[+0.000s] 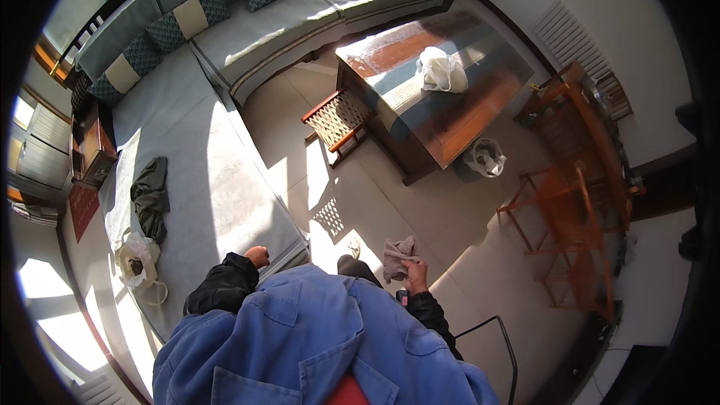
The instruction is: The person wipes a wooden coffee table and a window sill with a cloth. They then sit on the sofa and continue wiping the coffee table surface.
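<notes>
My right hand (pixel 416 277) grips a crumpled greyish-pink cloth (pixel 399 256), which hangs over the tiled floor. On the other side, my left hand (pixel 258 256) hovers by the front edge of the grey-covered sofa (pixel 242 208); its fingers look curled, and whether anything is in them cannot be made out. A dark green garment (pixel 149 197) lies on the sofa to the left, beside a white plastic bag (pixel 136 261) with something dark inside.
Ahead stands a wooden table (pixel 450 135) bearing a white plastic bag (pixel 441 70). A woven-seat stool (pixel 337 118) is at its left. A lined waste bin (pixel 486 158) and wooden chairs (pixel 562 202) stand to the right. Patterned cushions (pixel 188 17) line the sofa.
</notes>
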`<state>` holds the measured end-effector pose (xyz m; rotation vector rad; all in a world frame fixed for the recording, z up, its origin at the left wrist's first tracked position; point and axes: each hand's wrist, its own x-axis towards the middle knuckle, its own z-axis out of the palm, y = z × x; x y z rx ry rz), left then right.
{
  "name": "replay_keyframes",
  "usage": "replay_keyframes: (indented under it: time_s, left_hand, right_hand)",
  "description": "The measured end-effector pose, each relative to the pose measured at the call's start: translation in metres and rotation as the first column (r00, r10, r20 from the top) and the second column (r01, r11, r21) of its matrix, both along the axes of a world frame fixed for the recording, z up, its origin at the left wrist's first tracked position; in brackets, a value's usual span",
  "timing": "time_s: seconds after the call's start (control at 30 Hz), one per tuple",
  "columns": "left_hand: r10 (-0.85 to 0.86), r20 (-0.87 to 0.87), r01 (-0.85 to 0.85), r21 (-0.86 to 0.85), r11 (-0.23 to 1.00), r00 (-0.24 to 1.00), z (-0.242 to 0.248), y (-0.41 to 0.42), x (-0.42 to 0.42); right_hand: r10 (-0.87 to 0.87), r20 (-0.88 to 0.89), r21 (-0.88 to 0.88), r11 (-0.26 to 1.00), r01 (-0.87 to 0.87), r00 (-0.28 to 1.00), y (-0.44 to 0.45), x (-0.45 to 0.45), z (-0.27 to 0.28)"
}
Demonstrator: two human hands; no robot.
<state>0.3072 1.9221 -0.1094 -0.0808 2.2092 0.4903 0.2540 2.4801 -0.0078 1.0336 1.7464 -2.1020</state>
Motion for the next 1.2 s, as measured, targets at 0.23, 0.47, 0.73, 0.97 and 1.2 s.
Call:
replay_keyframes:
  time_s: [0.23,0.47,0.73,0.97,1.2]
  left_hand:
    - [0.182,-0.062,-0.178,0.071,0.981,0.981,0.021,0.037,-0.044]
    - [0.365,-0.138,-0.351,0.111,0.93,0.921,0.024,0.041,-0.072]
    - [0.634,0.198,-0.663,0.153,0.733,0.747,0.008,0.005,-0.124]
    - [0.554,-0.106,-0.542,0.127,0.831,0.825,0.024,-0.091,-0.279]
    - [0.606,-0.326,-0.564,0.224,0.795,0.726,0.058,-0.173,-0.372]
  right_hand:
    - [0.157,0.039,0.002,0.988,-0.157,0.987,0.02,-0.122,0.006]
    - [0.349,0.056,-0.063,0.936,-0.346,0.935,-0.018,-0.208,0.0]
    - [0.489,0.037,0.015,0.872,-0.489,0.872,-0.058,-0.331,-0.007]
    - [0.489,0.063,0.139,0.859,-0.493,0.87,-0.126,-0.447,0.011]
    - [0.635,0.102,-0.022,0.771,-0.636,0.766,-0.211,-0.542,0.017]
